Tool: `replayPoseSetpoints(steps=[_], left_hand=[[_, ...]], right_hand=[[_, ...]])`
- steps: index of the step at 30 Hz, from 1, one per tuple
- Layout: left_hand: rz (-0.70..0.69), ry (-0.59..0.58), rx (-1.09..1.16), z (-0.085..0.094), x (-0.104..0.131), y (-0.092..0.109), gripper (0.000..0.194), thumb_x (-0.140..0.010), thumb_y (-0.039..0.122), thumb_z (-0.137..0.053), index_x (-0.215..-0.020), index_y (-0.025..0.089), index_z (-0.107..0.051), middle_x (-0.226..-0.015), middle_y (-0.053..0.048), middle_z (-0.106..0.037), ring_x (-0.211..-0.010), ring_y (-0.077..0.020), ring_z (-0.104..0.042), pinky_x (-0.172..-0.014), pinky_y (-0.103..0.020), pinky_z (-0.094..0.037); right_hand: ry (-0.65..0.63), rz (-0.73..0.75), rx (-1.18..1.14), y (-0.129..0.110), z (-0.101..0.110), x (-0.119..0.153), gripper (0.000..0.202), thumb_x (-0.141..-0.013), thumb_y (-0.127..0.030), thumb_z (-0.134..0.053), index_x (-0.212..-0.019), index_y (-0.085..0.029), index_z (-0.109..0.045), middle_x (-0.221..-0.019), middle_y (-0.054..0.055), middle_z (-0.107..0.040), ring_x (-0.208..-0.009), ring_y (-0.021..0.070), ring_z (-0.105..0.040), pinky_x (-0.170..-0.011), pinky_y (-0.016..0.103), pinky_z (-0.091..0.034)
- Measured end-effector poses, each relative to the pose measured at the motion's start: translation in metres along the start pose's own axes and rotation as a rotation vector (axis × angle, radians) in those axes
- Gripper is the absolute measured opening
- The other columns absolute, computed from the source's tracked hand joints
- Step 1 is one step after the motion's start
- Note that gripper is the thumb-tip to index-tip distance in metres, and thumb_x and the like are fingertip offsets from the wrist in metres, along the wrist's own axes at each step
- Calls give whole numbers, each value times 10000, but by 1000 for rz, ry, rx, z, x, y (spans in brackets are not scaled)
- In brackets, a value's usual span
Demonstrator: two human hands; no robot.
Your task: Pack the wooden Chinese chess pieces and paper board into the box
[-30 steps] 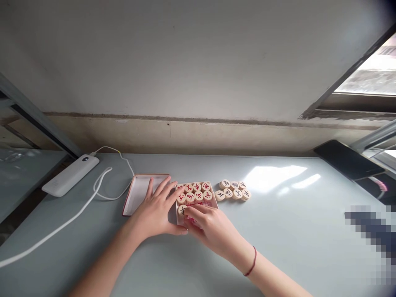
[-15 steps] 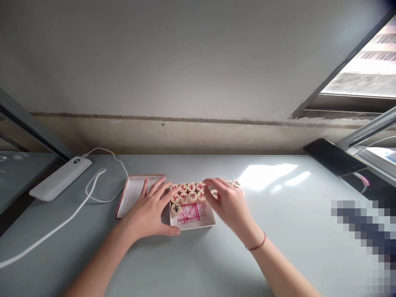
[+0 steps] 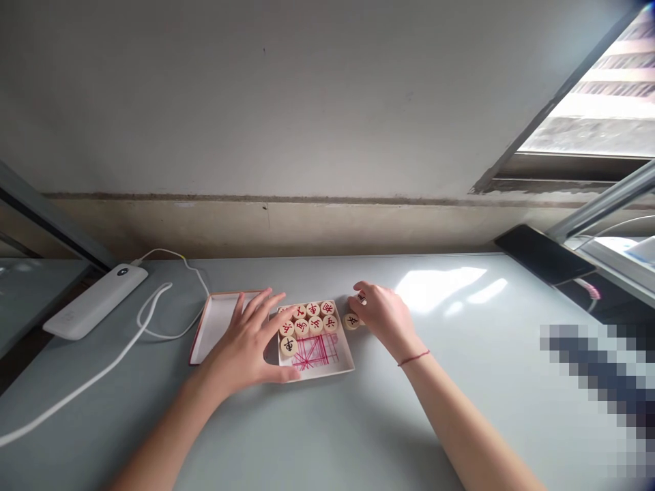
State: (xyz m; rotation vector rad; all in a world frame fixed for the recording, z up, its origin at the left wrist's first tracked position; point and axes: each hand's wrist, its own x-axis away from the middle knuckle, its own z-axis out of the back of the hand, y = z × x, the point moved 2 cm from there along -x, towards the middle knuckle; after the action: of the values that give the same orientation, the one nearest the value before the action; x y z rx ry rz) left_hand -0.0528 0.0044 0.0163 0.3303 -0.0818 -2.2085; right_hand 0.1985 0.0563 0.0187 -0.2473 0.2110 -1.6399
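Observation:
A shallow white box (image 3: 344, 361) holds two rows of round Chinese chess pieces (image 3: 316, 324) with red characters, plus one black-marked piece (image 3: 289, 346) starting a third row. Magenta lines show on the bare box floor. My left hand (image 3: 245, 348) lies with fingers spread over the box's left side, its thumb at the front edge. To the right of the box, my right hand (image 3: 386, 315) curls round a Chinese chess piece (image 3: 361, 298), which is partly hidden by the fingers. Another black-marked piece (image 3: 351, 321) sits on the table just below those fingers.
The box lid (image 3: 209, 334) lies inside-up under and beside my left hand. At the left are a white power bank (image 3: 95, 300) and its white cable (image 3: 117, 365). A dark phone (image 3: 545, 254) rests at the right back, near a metal frame post.
My right hand has moved from the box's right edge to the loose pieces at its right and closed on one. My left hand keeps its place.

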Motion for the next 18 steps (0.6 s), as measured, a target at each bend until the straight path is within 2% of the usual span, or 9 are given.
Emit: replayPoseSetpoints(steps=[2,4,6,9,11,14,18], left_hand=[[-28,133,-13,3,-4,7,619,-820,562,-567,-1334,241,-445,-1350,-117,-490,-1269,-323,-400,-1067,-576,-264],[-56,255,-16,3,-7,18,435,-884,401,-556,-1277,225,-497,-1248,-100,-571,-1191,-276,-483,-1036,-503,-344],[-80,337,-8,3,-10,32,371,-894,313,-558,-1248,208,-515,-1157,-93,-624,-1111,-250,-546,-969,-441,-418],[-101,428,24,1,-11,49,331,-899,263,-555,-1221,190,-523,-1042,-76,-667,-997,-218,-608,-892,-391,-469],[-100,458,40,1,-10,55,266,-908,215,-538,-1172,190,-541,-988,-55,-682,-921,-194,-632,-873,-379,-474],[-90,449,64,2,-8,56,209,-908,200,-537,-1115,181,-554,-963,-44,-684,-865,-178,-636,-858,-372,-463],[-74,371,126,1,-7,52,128,-883,152,-550,-997,198,-585,-961,-32,-664,-867,-161,-614,-826,-332,-436]], right_hand=[[85,62,-108,-3,5,5,256,-837,-302,-488,-1003,-208,-658,-897,68,-711,-735,202,-639,-589,275,-422],[121,162,-317,-12,9,18,240,-841,-333,-508,-1002,-216,-641,-902,52,-708,-687,178,-635,-610,284,-460],[39,262,-580,-23,9,35,244,-835,-367,-543,-1014,-221,-621,-921,43,-703,-665,152,-632,-607,273,-493],[-200,331,-870,-40,3,58,227,-839,-366,-562,-1002,-213,-604,-888,35,-693,-693,134,-635,-585,240,-523],[-294,334,-968,-45,-2,66,211,-841,-355,-568,-986,-205,-596,-861,31,-685,-715,130,-636,-599,233,-537],[-349,338,-1021,-43,-5,66,227,-835,-377,-587,-973,-198,-598,-886,38,-682,-733,130,-640,-626,238,-550],[-291,304,-1000,-29,-1,53,263,-829,-414,-594,-964,-189,-613,-882,53,-684,-740,144,-649,-619,242,-554]])
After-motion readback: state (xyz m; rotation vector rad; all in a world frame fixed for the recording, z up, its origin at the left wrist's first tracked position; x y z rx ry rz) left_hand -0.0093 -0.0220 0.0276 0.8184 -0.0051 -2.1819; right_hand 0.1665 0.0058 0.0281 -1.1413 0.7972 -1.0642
